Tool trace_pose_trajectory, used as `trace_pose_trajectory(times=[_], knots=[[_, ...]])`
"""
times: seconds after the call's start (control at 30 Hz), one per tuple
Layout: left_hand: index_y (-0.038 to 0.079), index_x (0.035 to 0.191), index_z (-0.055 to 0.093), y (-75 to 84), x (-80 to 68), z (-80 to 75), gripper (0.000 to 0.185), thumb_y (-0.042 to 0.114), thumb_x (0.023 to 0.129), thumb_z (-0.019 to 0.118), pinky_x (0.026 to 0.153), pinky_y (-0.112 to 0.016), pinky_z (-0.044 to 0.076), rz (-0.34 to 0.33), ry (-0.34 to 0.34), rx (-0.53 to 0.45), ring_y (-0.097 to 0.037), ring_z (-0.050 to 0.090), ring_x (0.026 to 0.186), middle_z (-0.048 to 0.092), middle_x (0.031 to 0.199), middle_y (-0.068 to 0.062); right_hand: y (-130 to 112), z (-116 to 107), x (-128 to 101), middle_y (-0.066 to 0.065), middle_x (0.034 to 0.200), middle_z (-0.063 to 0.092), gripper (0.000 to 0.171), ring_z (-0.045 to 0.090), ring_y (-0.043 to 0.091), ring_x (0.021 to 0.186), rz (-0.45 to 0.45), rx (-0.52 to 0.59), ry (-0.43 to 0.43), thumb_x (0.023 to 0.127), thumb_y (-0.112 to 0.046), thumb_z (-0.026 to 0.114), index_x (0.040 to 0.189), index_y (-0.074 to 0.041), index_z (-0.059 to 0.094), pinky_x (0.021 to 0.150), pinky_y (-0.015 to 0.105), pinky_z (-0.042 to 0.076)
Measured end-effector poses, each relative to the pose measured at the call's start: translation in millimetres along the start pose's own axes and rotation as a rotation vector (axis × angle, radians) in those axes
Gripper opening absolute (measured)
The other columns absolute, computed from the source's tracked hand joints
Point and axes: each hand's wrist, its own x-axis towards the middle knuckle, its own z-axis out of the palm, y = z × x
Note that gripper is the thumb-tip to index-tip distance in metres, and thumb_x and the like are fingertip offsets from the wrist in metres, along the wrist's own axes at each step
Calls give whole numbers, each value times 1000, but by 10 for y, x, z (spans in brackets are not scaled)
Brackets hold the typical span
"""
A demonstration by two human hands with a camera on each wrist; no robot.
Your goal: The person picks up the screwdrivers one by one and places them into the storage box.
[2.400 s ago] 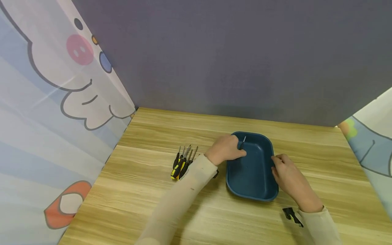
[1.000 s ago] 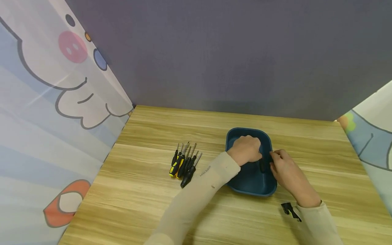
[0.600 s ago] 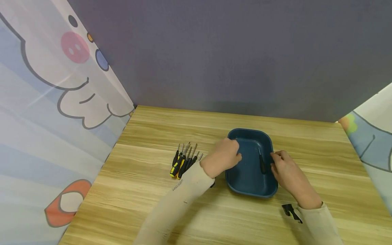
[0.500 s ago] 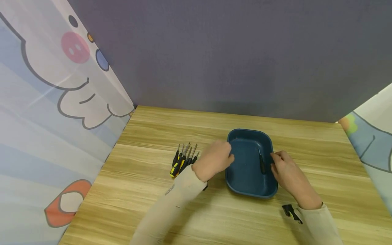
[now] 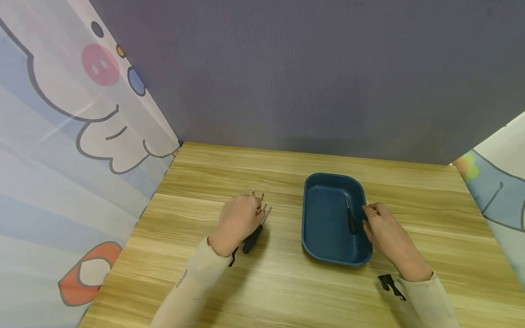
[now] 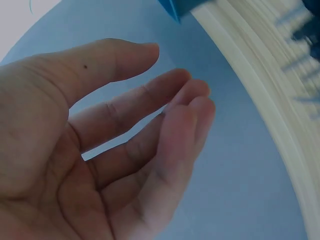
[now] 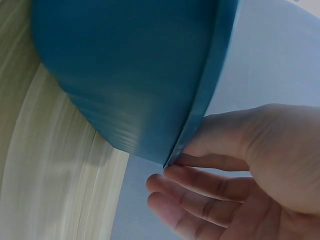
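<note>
A blue plastic container [image 5: 330, 243] stands on the wooden table, with one black-handled screwdriver [image 5: 351, 221] lying inside near its right wall. My right hand [image 5: 385, 239] pinches the container's right rim between thumb and fingers; the right wrist view shows the thumb on the blue rim [image 7: 202, 95]. Over the screwdriver pile at left hovers my left hand [image 5: 238, 223], hiding most of it. One black screwdriver [image 5: 253, 239] pokes out beside that hand, and a few metal tips show past the fingers. In the left wrist view the left hand [image 6: 125, 140] is loosely curled with nothing in it.
A grey panel [image 5: 307, 91] rises behind the table [image 5: 287, 291]. At the left hangs a printed curtain [image 5: 53, 182], and another printed cloth [image 5: 488, 191] is at the right. By the right cuff is a small black piece [image 5: 391, 287].
My left hand put a screwdriver into the container, let go, and moved left to the screwdriver pile. The right hand has stayed on the rim.
</note>
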Motion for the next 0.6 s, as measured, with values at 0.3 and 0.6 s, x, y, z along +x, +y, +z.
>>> trace_pose_trajectory(times=[0.3,0.6], knots=[[15,67,63,-321,-92,38,28,22,93,72,41,-28,39,-143,-57,5,-13,46,49,54,62,3,-3,7,-3,35,108,55,40,61,44,89,25,2,-28,81,9,73,116,21,58,72,52,54],[16,55,47,-528,-101,212,47,24,92,74,42,-28,37,-200,-86,0,-14,45,47,46,52,2,-15,0,-6,35,109,55,39,62,44,89,38,2,-32,83,9,72,117,20,58,73,51,54]])
